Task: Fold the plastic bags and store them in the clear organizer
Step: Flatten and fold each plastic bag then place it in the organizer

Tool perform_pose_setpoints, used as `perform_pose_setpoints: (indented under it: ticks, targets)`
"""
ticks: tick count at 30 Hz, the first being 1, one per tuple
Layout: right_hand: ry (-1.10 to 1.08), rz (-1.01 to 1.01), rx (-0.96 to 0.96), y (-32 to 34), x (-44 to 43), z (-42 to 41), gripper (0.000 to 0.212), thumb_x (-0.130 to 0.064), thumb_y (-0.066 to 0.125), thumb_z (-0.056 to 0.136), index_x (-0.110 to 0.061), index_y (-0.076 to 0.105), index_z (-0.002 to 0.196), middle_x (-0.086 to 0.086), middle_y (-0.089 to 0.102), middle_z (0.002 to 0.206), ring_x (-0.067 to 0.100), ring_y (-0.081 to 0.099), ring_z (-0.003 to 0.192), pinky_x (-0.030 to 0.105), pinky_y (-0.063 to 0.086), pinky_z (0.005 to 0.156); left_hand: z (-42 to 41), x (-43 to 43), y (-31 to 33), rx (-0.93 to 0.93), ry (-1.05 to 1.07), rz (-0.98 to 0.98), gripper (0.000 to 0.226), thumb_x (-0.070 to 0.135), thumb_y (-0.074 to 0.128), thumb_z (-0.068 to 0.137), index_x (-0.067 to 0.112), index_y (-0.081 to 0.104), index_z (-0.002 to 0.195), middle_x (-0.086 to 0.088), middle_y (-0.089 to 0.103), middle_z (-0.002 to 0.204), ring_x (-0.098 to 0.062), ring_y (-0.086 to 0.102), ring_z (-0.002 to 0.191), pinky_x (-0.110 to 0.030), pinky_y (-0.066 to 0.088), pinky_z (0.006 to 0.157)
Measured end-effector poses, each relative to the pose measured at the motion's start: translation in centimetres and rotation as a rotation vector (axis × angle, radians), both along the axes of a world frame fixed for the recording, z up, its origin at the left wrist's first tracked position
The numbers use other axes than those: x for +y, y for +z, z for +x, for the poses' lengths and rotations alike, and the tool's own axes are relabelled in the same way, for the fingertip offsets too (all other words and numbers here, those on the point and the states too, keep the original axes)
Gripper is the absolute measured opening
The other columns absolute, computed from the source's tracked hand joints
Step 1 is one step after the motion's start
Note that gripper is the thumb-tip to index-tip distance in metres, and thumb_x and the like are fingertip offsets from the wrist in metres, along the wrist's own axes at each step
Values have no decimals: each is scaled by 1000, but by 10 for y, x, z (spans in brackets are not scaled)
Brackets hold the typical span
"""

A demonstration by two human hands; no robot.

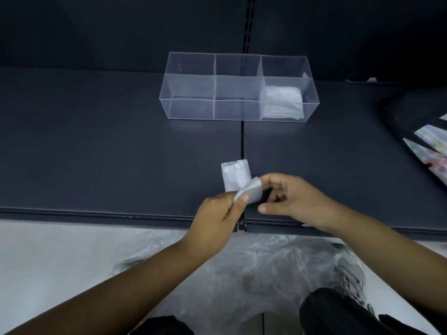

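Observation:
A narrow folded strip of translucent plastic bag [235, 176] lies on the dark shelf near its front edge, its near end curled upward. My left hand [219, 220] pinches that raised end between thumb and fingers. My right hand [287, 198] pinches the same end from the right with thumb and forefinger. Farther back stands the clear organizer [191, 87] with three compartments. Its right compartment holds folded white bags [283, 101]; the left and middle compartments look bare.
The dark shelf [96, 153] runs wide, with a seam down its middle and a front lip near my wrists. Loose clear plastic bags [254, 267] lie on the pale floor below. A dark bag with colourful contents [425, 146] sits at the right edge.

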State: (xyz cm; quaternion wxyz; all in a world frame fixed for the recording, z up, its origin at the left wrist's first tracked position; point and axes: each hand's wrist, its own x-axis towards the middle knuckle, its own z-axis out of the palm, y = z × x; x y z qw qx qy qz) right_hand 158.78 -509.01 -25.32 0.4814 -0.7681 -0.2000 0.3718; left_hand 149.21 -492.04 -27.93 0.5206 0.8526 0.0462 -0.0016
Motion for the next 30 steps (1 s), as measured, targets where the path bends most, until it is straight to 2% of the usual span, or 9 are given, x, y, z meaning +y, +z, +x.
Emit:
perform_pose_setpoints:
  ticks: [4,6,9,14,17,19,22,26,30]
  targets:
    - [-186,-1,-36,-15,16,5,15,-8,74,81,-19,66,75,-8,68,63,3,52,45,11,38,43,11,2,7,78,44,-41,44,35,41,99,-1,62,85,-2,57,64,-14,50,57,-37,45,60]
    - [-228,-44,-47,-18,22,9,18,-14,74,82,-20,64,69,-2,65,56,7,50,41,15,34,38,20,4,11,102,117,-74,30,29,46,100,6,64,99,-5,67,84,-16,60,74,-27,49,71]
    - [-270,-103,-48,-22,28,13,18,-20,72,84,-19,64,68,8,64,55,12,51,40,18,33,36,30,10,12,84,293,-30,10,27,55,96,18,57,99,6,66,82,-7,61,74,-11,43,63]
    - [-345,-149,-1,-24,34,17,15,-18,72,83,-16,67,69,14,65,57,12,55,39,12,33,36,32,18,7,-283,175,413,8,16,58,92,13,57,100,2,59,99,-15,54,91,-23,40,80]
    - [-351,-195,-7,-23,37,18,14,-18,70,83,-15,67,69,12,65,57,12,56,40,14,32,35,36,21,-9,-276,-128,646,28,17,52,95,10,61,121,-7,57,131,-28,47,127,-34,25,111]
    - [-369,-207,-22,-23,38,19,15,-17,68,85,-14,67,71,9,66,58,12,56,39,14,33,35,37,25,-19,-127,-227,752,46,29,38,102,14,37,146,1,32,154,-19,18,146,-39,4,119]
    - [-373,-212,-85,-24,37,13,14,-25,69,85,-18,67,73,-1,65,56,8,55,41,17,38,44,38,32,-30,-11,-267,878,61,49,13,99,22,10,153,9,5,161,-14,-5,148,-41,-10,118]
    - [-294,-388,-409,-25,32,-2,17,-38,76,77,-24,67,75,-11,54,79,5,53,71,18,38,60,40,31,-32,48,-237,921,80,67,-9,86,24,-2,152,10,-6,160,-15,-13,147,-42,-14,117]
    - [-300,-395,-482,-25,29,-9,13,-30,71,83,-23,64,74,-10,51,88,6,51,78,16,38,66,38,26,-32,128,-184,958,91,73,-17,78,20,-11,151,6,-16,159,-17,-19,146,-45,-13,117]
